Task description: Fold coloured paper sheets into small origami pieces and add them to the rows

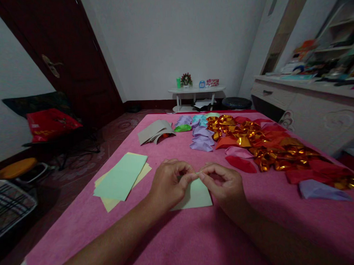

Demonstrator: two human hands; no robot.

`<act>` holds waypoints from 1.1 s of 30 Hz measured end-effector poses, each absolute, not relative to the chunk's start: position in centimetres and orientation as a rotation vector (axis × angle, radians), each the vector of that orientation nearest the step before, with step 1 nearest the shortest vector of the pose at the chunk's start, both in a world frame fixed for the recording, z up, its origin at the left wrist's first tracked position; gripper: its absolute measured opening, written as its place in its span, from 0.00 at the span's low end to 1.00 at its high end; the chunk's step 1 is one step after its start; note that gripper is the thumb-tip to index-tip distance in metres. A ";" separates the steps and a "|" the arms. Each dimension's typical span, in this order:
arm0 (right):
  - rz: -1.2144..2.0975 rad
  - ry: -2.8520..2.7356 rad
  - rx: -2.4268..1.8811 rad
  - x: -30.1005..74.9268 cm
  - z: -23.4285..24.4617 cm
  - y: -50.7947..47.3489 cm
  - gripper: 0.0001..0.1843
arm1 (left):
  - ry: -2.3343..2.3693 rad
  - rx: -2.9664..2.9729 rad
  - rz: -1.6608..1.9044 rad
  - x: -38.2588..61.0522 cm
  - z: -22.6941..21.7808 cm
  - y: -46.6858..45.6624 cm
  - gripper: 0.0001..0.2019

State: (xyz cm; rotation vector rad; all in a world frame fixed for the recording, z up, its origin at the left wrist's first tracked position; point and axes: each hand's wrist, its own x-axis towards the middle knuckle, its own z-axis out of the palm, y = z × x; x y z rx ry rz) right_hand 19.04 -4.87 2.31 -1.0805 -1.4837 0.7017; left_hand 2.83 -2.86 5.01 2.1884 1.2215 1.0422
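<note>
A pale green sheet of paper (196, 197) lies on the pink tablecloth (181, 241) right in front of me. My left hand (167, 183) and my right hand (223, 183) meet above its far edge. Both pinch that edge between thumb and fingertips, fingers curled. The sheet's upper part is hidden behind my fingers.
A stack of green and yellow paper sheets (122, 178) lies to the left. Grey sheets (155, 131) sit further back. Folded paper pieces in purple (201, 141), gold foil (247, 137) and red (241, 163) cover the right side. A dark door (74, 62), a small white table (195, 93) and a cabinet (311, 107) surround the table.
</note>
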 end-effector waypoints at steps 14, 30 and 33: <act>0.809 -1.371 -1.097 19.1 2.1 -4.7 0.09 | 1.202 2.113 1.133 2.9 4.9 -3.0 0.04; 0.869 -1.142 -1.106 20.4 1.9 -3.9 0.10 | 1.223 2.219 1.083 1.3 4.4 -2.7 0.07; 0.881 -1.118 -1.117 20.5 2.0 -3.5 0.11 | 1.261 2.079 1.093 0.9 4.5 -2.4 0.07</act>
